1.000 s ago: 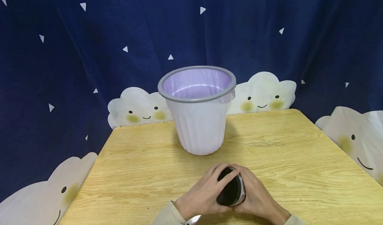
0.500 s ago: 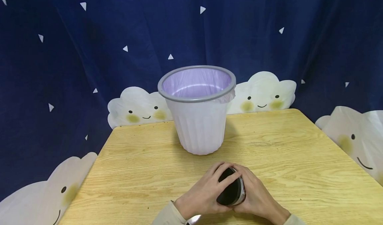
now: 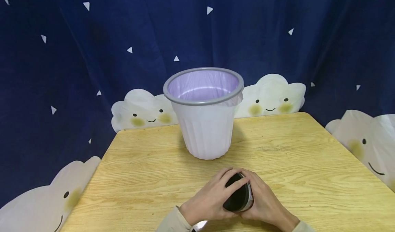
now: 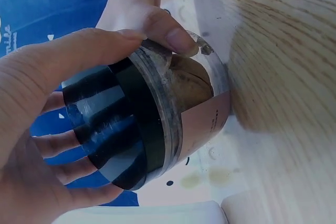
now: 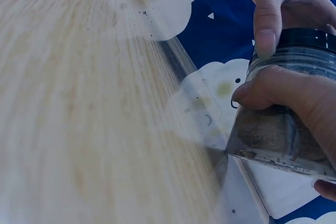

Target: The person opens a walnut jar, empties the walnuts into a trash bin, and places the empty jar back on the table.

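Jar [image 4: 202,127] sits snug in my grip: my left hand [image 3: 213,201] holds its black lid [image 3: 236,199], my right hand [image 3: 262,197] the clear side just under it. I think my right hand should squeeze firmly, so the jar can't spin with the lid.

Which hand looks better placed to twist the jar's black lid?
Most likely the left hand: it holds the black lid, while the right hand holds the clear jar below that lid, suited to steadying it.
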`<state>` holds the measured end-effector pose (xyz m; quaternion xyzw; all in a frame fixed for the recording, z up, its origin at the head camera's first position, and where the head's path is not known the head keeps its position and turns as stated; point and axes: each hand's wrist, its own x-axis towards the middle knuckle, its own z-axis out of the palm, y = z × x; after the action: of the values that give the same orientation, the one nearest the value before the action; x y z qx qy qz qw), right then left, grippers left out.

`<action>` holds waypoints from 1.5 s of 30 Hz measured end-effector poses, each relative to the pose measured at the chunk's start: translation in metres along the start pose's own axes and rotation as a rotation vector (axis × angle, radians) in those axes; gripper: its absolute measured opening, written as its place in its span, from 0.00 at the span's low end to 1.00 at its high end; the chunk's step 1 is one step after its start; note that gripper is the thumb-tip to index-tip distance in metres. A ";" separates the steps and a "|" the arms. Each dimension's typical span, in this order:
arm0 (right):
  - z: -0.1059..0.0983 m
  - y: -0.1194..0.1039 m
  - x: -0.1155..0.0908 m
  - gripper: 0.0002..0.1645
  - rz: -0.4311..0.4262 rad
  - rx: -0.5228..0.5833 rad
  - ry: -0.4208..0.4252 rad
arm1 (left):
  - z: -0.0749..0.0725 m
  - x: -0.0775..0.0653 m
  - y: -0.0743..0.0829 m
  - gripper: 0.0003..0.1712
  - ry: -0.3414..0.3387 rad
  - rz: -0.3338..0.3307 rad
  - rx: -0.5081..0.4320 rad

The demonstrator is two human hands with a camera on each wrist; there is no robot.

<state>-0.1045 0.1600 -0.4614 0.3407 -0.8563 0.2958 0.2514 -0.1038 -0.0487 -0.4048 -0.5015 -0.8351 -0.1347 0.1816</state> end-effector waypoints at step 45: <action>0.000 0.000 0.000 0.69 -0.003 -0.003 0.006 | -0.004 -0.001 0.000 0.69 0.004 -0.031 -0.005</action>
<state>-0.1048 0.1596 -0.4614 0.3407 -0.8556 0.2949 0.2548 -0.1024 -0.0512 -0.4014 -0.4887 -0.8420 -0.1407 0.1798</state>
